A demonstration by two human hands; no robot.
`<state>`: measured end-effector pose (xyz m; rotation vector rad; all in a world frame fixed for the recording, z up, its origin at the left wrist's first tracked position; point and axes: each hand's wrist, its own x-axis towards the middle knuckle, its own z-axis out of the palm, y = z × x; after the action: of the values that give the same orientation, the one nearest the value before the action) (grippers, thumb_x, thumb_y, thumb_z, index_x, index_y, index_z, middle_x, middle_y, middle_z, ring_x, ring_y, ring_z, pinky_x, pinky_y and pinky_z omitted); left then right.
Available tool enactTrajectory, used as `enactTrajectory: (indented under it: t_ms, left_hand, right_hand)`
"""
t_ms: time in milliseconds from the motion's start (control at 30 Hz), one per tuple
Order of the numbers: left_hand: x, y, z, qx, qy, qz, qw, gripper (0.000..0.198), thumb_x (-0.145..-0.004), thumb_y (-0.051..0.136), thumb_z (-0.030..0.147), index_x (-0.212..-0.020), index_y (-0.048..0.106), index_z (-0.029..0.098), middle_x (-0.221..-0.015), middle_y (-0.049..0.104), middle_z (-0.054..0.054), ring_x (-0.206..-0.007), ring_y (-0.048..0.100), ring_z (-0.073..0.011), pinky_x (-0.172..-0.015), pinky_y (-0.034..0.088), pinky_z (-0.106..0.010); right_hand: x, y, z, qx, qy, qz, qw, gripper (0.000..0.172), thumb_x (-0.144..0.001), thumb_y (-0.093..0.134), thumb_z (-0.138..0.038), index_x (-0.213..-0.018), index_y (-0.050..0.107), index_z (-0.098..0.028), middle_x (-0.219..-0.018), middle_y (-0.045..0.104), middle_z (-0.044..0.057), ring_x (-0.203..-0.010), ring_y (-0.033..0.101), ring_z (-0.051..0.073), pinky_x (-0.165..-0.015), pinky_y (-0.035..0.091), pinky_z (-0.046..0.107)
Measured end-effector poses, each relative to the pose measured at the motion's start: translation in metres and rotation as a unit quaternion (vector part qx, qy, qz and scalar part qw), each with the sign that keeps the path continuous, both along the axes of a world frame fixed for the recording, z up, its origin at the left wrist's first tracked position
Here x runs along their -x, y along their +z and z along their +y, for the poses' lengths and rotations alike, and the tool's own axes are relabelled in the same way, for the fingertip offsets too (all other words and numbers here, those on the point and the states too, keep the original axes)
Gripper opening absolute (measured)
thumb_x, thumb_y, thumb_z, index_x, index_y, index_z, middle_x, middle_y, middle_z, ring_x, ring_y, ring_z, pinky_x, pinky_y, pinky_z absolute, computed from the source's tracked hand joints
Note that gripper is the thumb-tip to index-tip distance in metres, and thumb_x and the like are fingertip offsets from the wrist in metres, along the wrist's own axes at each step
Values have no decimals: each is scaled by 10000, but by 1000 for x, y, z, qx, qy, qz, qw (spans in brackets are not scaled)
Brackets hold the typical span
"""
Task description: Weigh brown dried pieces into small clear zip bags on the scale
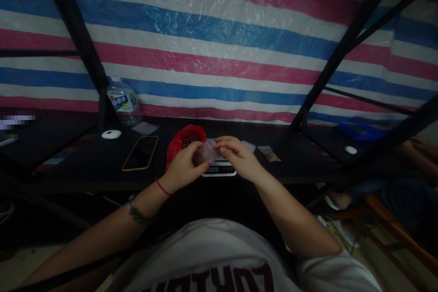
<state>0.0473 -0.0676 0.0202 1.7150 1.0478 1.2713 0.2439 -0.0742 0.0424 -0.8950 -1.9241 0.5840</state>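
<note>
My left hand [185, 164] pinches a small clear plastic bag [209, 152] between thumb and fingers. The bag's mouth looks rounded open. At its right edge are the bent fingers of my right hand [239, 157], closed on the rim. Both hands are above a white digital scale [222, 173], which they partly cover. Just behind my left hand lies a red plastic bag [176, 141], open at the top, with small brown pieces [188, 140] inside. To the right of my right hand, a small filled zip bag [269, 153] of brownish bits rests on the black table.
A phone [141, 153] lies left of the red bag, with a white oval device [111, 134] beyond it. A large plastic bottle [123, 102] stands by the frame post. Black metal posts [323, 73] flank the table [290, 169]. Another person's arm [419, 157] is at far right.
</note>
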Motion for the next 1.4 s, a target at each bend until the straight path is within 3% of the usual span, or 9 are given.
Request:
enactTrajectory:
  t_ms: [133,300,467,633,833,1067,1400]
  left_hand:
    - [4,-1,9,27,3,-48,998,295,-627,741,214,-894,619,195,-815,635,-14,-758,587,-195,-704,449,-273]
    - [8,-9,22,81,-20,-111,990,401,-676,707,350,-1022,584,189,-812,639,-8,-708,599,-174,-628,461,-267]
    - [9,-9,26,103,-1,-198,975,393,-624,736,325,-957,599,169,-881,661,-28,-772,623,-166,-678,477,-271]
    - [9,-1,21,153,-6,-271,950,407,-595,739,307,-934,590,138,-826,662,-27,-666,603,-130,-587,458,-237]
    - [12,-2,24,152,-19,-294,943,423,-608,752,353,-929,583,136,-779,662,-16,-635,588,-113,-590,450,-228]
    - [16,-6,29,125,-11,-279,952,457,-627,760,363,-980,558,154,-795,673,-5,-661,590,-110,-635,435,-231]
    - [18,-1,25,111,-21,-253,961,474,-627,756,365,-996,545,156,-816,666,-13,-680,602,-125,-647,447,-247]
  right_hand:
    - [-18,-9,24,23,-93,35,995,240,-858,499,-256,-1023,666,-209,-1072,645,60,-1013,590,186,-851,508,345]
    - [-39,-44,63,80,-161,16,984,290,-822,526,-268,-1082,636,-204,-1050,654,67,-945,611,197,-832,522,397]
    - [-47,-75,88,81,-181,-16,980,333,-797,585,-275,-1121,622,-206,-1153,639,90,-1055,597,212,-940,467,416]
    - [-51,-92,102,73,-167,-33,983,345,-825,561,-286,-1158,608,-208,-1189,629,90,-1118,580,210,-987,435,405]
    - [-54,-99,108,69,-166,-23,983,314,-844,540,-330,-1125,622,-215,-1185,634,76,-1128,571,208,-1014,407,415]
    - [-41,-96,99,65,-172,-73,980,507,-738,673,-426,-1171,609,-171,-1187,616,118,-1101,572,241,-954,440,396]
    - [-30,-98,99,7,-167,-96,981,338,-720,688,-354,-1008,662,-177,-1050,653,94,-1022,591,234,-935,430,391]
